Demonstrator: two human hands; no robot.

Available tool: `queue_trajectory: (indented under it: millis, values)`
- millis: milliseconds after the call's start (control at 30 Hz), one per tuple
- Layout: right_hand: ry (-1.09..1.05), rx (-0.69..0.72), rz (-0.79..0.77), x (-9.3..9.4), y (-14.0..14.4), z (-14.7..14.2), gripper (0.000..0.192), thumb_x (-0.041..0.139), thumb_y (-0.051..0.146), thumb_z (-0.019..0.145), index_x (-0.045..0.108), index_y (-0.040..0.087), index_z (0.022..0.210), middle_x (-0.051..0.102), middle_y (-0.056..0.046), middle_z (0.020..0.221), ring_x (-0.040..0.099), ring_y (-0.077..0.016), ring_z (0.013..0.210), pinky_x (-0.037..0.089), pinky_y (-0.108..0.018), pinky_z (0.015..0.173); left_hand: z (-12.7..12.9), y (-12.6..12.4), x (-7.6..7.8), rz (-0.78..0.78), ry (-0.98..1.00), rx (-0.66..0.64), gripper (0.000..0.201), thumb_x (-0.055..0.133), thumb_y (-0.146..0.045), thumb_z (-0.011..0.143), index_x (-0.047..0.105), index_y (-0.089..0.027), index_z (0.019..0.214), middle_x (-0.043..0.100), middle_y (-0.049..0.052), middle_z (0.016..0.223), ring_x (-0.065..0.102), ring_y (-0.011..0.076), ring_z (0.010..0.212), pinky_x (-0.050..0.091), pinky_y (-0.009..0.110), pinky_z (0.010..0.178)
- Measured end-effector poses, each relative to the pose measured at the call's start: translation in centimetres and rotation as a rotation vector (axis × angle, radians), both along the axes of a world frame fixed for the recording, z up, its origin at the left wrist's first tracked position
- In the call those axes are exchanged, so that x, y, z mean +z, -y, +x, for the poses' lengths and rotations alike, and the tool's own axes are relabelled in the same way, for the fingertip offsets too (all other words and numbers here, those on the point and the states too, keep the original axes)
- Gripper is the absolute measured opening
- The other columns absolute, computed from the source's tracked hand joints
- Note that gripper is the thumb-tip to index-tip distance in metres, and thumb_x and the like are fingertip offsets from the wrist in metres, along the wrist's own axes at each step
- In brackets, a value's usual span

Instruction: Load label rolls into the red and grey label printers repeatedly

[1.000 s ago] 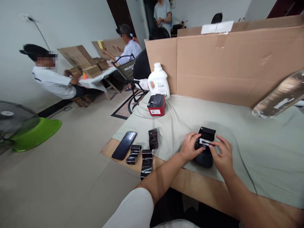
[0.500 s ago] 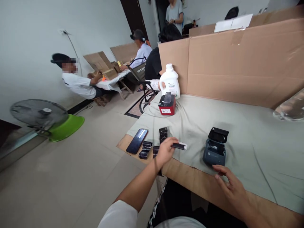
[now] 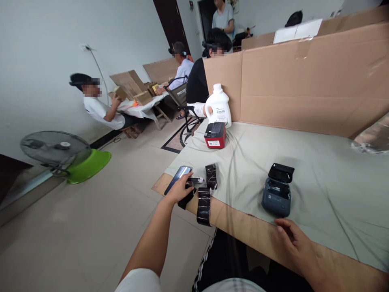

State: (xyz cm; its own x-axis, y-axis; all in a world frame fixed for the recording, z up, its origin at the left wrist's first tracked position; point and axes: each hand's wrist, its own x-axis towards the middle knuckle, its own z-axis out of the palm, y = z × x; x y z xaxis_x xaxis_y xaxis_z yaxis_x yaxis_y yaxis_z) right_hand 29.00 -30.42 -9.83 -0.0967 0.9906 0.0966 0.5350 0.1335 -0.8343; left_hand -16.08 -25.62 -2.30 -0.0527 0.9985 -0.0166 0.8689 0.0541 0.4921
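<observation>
Cardboard panels [image 3: 304, 77], brown and taped, wall off the far side of my counter [image 3: 243, 231], which is a brown board under a rumpled grey-green cloth [image 3: 319, 178]. Off on the floor to my left I see a grey round fan on a green base [image 3: 60, 156]. A white plastic jug with a handle [image 3: 218, 105] stands against the cardboard, and a red-and-black box-shaped printer [image 3: 215, 135] sits just in front of it. Nearer me, a dark blue-grey small printer with its black lid flipped up [image 3: 277, 190] rests on the cloth, near my right hand [image 3: 296, 247], which lies flat on the bare counter edge, fingers loose and gripping nothing. A black slab phone [image 3: 178, 179] lies tilted at the counter's left corner. Beside it sit shiny black rolls of ribbon [image 3: 204, 202] (one upright, one trailing over the edge). My left hand [image 3: 179, 190] is out at that corner, fingers closed around a small black-and-white flat cartridge [image 3: 196, 179], held just beside the phone and close to the rolls. Other people sit at tables farther back.
</observation>
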Motion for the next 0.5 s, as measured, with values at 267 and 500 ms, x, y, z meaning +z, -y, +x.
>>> queue_trajectory:
  millis: [267,500]
  values:
    - [0.013,0.047,0.027,0.5,0.0,-0.4,0.025,0.05,0.042,0.087,0.063,0.024,0.098,0.068,-0.006,0.096,0.066,-0.0216,0.086,0.056,-0.033,0.068,0.2,1.0,1.9,-0.272,0.014,0.028,0.085,0.069,-0.03,0.063,0.035,-0.016,0.14,0.064,0.009,0.115,0.06,0.0269,0.107,0.045,0.034,0.091]
    - [-0.036,0.083,0.048,1.4,0.2,-0.5,0.021,0.049,0.037,0.089,0.063,0.023,0.095,0.068,-0.006,0.094,0.065,-0.0213,0.087,0.056,-0.035,0.075,1.2,2.2,4.6,-0.447,0.102,-0.008,0.079,0.065,-0.022,0.061,0.036,-0.021,0.135,0.063,-0.002,0.081,0.061,0.0198,0.079,0.046,0.03,0.077]
